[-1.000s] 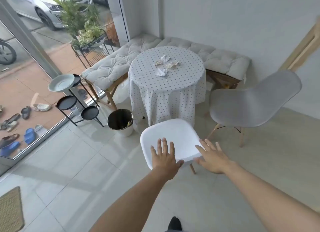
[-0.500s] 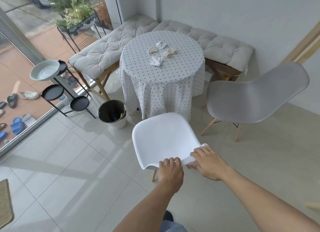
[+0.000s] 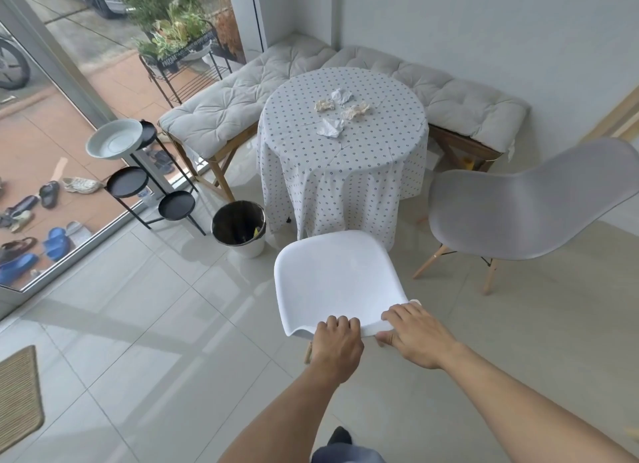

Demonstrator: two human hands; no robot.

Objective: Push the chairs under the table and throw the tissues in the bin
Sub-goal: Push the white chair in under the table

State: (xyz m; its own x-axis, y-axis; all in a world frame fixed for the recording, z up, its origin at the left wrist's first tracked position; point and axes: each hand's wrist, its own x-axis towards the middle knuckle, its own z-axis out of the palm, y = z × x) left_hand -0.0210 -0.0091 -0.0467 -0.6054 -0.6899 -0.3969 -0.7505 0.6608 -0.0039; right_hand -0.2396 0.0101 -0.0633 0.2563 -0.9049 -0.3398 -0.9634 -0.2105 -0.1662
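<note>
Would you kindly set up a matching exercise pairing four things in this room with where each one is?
Things:
1. white chair
2. grey chair
3. tissues
4. bin

Places:
A. on the tablecloth
B. on the floor left of the table
C. gripped at its back edge by both hands
D. right of the table, untouched

Pairs: 1-C, 2-D, 3-A, 4-B

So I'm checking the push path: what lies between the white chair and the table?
Nothing: the head view shows the white chair nearly at the table cloth's hem, the bin off to the side.
</note>
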